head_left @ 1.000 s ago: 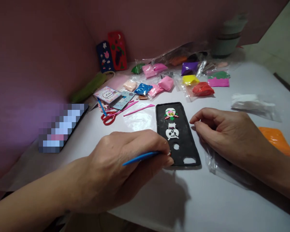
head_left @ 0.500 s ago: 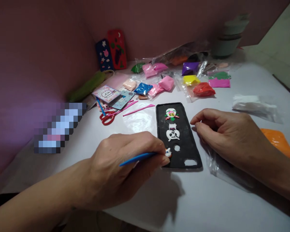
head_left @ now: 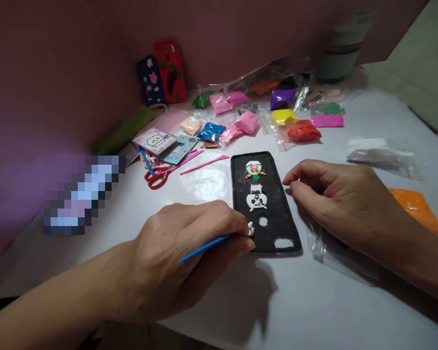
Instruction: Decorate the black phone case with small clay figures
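A black phone case (head_left: 277, 214) lies flat on the white table (head_left: 314, 311), with two small clay figures stuck on its upper half. My left hand (head_left: 182, 253) is closed around a blue modelling tool (head_left: 204, 247), and its fingertips press a tiny white and red clay piece (head_left: 251, 229) at the case's lower left edge. My right hand (head_left: 336, 199) rests curled just right of the case, thumb and forefinger pinched on a speck too small to name, lying over a clear plastic bag (head_left: 336, 253).
Several bags of coloured clay (head_left: 277, 116) lie at the back, with an orange bag (head_left: 416, 209) and a white bag (head_left: 379, 153) at the right. Red scissors (head_left: 156, 177), pink tools (head_left: 204, 164) and cards sit left of the case. Two decorated cases (head_left: 162, 73) lean on the wall.
The view shifted slightly. The small clay piece at my left fingertips has come into sight at the case's edge. Both hands have barely moved.
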Demonstrator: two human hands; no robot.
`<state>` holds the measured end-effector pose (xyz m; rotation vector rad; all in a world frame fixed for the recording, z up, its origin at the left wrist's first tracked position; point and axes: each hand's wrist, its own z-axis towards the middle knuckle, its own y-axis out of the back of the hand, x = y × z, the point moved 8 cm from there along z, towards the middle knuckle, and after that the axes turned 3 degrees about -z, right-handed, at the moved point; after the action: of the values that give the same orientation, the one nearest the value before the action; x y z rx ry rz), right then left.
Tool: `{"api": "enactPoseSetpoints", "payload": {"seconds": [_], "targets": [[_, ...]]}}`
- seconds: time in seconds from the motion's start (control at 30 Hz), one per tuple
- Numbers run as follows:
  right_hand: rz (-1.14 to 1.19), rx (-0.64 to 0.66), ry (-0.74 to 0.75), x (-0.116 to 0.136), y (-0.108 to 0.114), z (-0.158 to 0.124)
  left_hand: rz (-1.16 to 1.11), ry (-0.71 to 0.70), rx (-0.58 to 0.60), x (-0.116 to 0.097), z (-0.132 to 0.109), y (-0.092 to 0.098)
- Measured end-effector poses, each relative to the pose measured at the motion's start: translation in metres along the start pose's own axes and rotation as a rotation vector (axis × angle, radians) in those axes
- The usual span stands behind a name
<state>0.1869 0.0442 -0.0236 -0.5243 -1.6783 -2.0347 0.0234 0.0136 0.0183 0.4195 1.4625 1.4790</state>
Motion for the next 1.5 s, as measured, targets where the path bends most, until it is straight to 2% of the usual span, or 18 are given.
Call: {"api": "enactPoseSetpoints", "payload": {"seconds": [0.37, 0.67, 0.87, 1.13, 1.3, 1.5], "targets": [[-0.009, -0.010, 0.007, 0.000, 0.000, 0.002, -0.026, -0.003, -0.011, 0.001, -0.002, -0.002], [0.006, -0.011, 0.018, 0.001, 0.000, 0.000, 0.036, 0.015, 0.033, 0.002, -0.001, -0.002], [0.003, -0.012, 0.020, 0.001, 0.001, 0.001, -0.002, 0.007, 0.004, 0.001, -0.001, -0.001], [-0.003, -0.008, 0.017, 0.000, 0.000, 0.001, -0.019, 0.053, 0.028, 0.001, 0.000, 0.001], [0.005, -0.006, 0.010, 0.000, 0.000, 0.001, -0.036, 0.123, -0.075, 0.006, -0.004, 0.017], [-0.024, 0.001, -0.004, -0.004, -0.001, 0.000, 0.149, 0.260, -0.191, 0.021, -0.024, 0.046]]}}
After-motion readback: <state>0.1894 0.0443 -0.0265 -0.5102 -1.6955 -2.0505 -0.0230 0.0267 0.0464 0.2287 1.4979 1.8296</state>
